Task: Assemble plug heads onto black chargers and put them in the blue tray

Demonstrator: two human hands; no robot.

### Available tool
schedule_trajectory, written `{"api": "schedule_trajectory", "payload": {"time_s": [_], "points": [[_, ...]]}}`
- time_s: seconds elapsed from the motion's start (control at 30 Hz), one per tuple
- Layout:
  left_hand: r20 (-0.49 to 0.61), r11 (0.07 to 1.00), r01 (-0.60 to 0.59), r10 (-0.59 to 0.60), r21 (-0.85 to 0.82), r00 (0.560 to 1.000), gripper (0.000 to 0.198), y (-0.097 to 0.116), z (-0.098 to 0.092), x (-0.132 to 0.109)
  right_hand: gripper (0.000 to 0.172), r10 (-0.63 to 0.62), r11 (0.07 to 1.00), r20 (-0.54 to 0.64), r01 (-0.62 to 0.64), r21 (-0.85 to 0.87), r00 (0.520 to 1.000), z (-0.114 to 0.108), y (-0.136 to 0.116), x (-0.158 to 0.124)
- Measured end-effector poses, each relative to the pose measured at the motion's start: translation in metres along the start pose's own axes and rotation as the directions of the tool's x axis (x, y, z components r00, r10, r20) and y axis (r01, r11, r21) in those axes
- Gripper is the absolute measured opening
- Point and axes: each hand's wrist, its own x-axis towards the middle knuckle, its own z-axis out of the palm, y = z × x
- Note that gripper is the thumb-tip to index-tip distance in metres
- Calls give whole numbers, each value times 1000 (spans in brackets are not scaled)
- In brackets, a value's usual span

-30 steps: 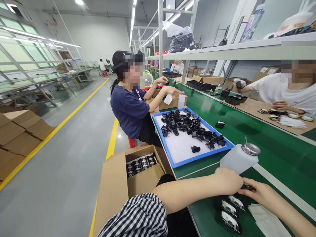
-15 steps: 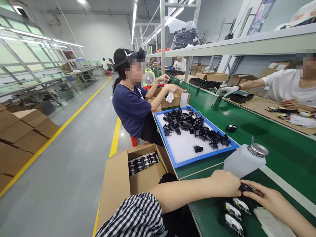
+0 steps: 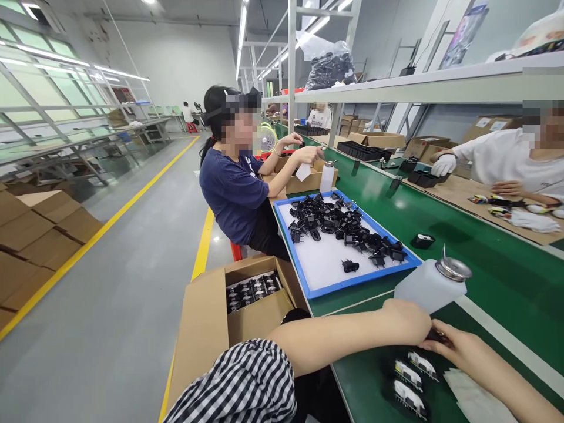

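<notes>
My left hand (image 3: 408,322) is closed in a fist, its knuckles up and its fingers mostly hidden, against one end of a small dark part (image 3: 437,335). From the other side, the thumb and fingers of my right hand (image 3: 462,346) wrap round that part; little of it shows. On the green bench below lie three black pieces with white insides, one of them a black-and-white piece (image 3: 409,395) near the front. Beside them, partly under my right forearm, is a pale sheet stack (image 3: 476,396). A white bottle with a metal top (image 3: 429,288) stands behind my hands.
A blue-rimmed tray (image 3: 317,292) holds many black plug adapters. An open carton (image 3: 207,311) with rows of parts stands left of the bench. A co-worker in blue (image 3: 233,176) sits beyond; another's gloved hand (image 3: 444,165) is across the green belt (image 3: 493,258), where a black piece (image 3: 423,240) lies.
My hands stay together round the dark part, which now shows less. Across the belt, the gloved hand has drawn back to a black tray. The black piece on the belt has moved right.
</notes>
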Motion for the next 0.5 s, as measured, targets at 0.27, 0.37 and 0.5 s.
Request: {"api": "schedule_trajectory", "payload": {"time_s": [0.27,0.37,0.5], "points": [[36,970,-133,128,202,991,30,-20,6,-8,30,-22,984,58,32,-175,998,-10,-26,-8],[-64,980,-101,114,173,991,34,-22,8,-9,31,0,993,31,4,-118,1000,-13,-33,-12],[-78,993,45,-37,105,996,30,-12,10,-4,21,23,1000,7,-23,8,1000,-10,-30,-13]]}}
